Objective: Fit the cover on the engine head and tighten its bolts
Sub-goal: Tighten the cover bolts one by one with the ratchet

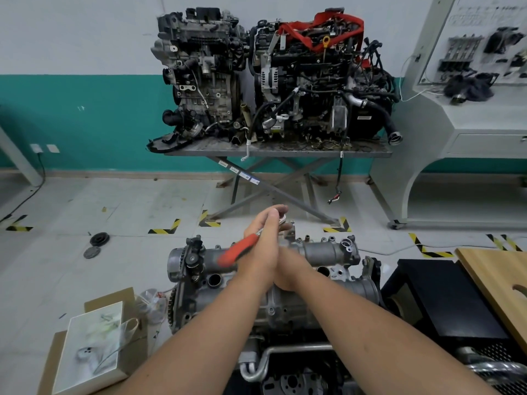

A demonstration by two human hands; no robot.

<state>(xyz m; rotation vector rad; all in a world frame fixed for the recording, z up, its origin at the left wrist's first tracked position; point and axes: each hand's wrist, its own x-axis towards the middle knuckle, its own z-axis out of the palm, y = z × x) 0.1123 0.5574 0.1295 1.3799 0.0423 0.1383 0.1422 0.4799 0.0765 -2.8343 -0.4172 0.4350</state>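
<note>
Fingers seemingly around ratchet

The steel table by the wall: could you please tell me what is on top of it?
Two engines stand on the steel table: a grey engine left, a black engine draped with a red strap. Behind them is hidden.

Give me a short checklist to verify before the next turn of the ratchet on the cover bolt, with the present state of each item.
1. Left hand grips the ratchet near its head: ok.
2. Right hand on the orange handle: cannot tell, the left forearm hides it.
3. Socket seated on a bolt: cannot tell, fingers cover it.
4. Cover lying flat on the engine head: ok, as far as visible.
5. Room for the handle to swing: ok.
</note>
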